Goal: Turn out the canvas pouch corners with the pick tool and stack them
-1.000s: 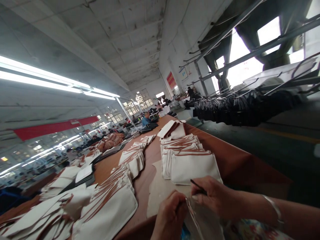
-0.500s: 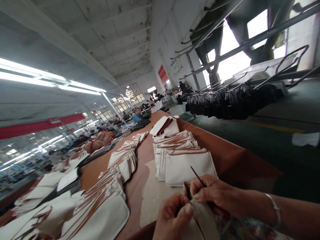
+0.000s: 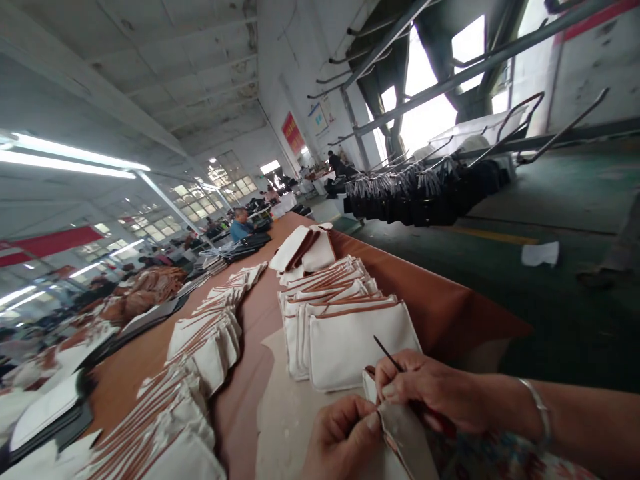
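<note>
My left hand (image 3: 345, 433) pinches the edge of a white fabric piece with brown trim (image 3: 407, 437) at the bottom centre. Close against it on the right, my right hand (image 3: 425, 390) is closed round a thin dark pointed tool (image 3: 387, 353), whose one end sticks up to the left; its other end is hidden by the fingers. A silver bangle circles the right wrist. Just beyond my hands stands a row of white pouches with brown edging (image 3: 360, 343). A longer row of similar pouches (image 3: 200, 360) leans along the left.
Brown sheeting (image 3: 420, 287) covers the long table, with a beige sheet (image 3: 285, 407) on it. Brown bundles (image 3: 150, 287) and dark sheets lie further left. A metal rack with hanging black items (image 3: 415, 197) stands at the right. Other people sit or stand in the distance.
The view has turned to the right, so the table and pouches appear further left. Both hands keep their hold, close together; the fabric piece between them is slightly more visible.
</note>
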Available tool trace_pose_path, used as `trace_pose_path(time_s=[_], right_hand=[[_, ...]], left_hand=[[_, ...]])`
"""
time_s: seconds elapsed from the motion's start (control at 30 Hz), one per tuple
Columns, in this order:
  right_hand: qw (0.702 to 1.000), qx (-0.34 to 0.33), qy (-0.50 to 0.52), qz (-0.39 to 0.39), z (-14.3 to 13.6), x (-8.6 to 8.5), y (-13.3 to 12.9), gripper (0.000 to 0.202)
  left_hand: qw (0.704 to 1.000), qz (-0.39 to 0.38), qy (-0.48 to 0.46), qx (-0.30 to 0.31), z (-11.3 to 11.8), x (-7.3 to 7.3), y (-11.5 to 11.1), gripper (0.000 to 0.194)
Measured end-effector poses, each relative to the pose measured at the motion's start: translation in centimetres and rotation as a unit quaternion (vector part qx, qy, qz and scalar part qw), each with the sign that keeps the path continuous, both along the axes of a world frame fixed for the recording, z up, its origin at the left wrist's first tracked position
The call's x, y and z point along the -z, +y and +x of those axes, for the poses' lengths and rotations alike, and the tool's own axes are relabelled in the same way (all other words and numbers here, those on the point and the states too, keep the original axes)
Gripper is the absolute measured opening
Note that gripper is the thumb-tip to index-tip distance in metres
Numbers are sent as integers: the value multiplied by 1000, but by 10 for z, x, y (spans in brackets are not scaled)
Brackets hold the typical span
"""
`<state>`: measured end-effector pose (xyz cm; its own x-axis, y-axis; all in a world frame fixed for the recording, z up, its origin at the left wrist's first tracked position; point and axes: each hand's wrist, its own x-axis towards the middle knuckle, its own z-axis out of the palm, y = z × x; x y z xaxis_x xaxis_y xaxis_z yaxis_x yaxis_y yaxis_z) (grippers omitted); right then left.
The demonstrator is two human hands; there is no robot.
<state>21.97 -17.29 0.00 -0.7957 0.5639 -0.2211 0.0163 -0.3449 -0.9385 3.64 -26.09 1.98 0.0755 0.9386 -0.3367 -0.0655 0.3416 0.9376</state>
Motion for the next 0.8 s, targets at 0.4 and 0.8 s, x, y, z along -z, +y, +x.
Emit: trace_pose_path(time_s=[0.4, 0.8], right_hand=[[991, 24, -15, 133, -25, 10, 17, 11], [992, 57, -92, 69, -26, 5, 10, 16]], left_hand=[[926, 118, 356, -40, 4, 6, 16, 26], [972, 2, 235, -14, -12, 23, 30, 28]])
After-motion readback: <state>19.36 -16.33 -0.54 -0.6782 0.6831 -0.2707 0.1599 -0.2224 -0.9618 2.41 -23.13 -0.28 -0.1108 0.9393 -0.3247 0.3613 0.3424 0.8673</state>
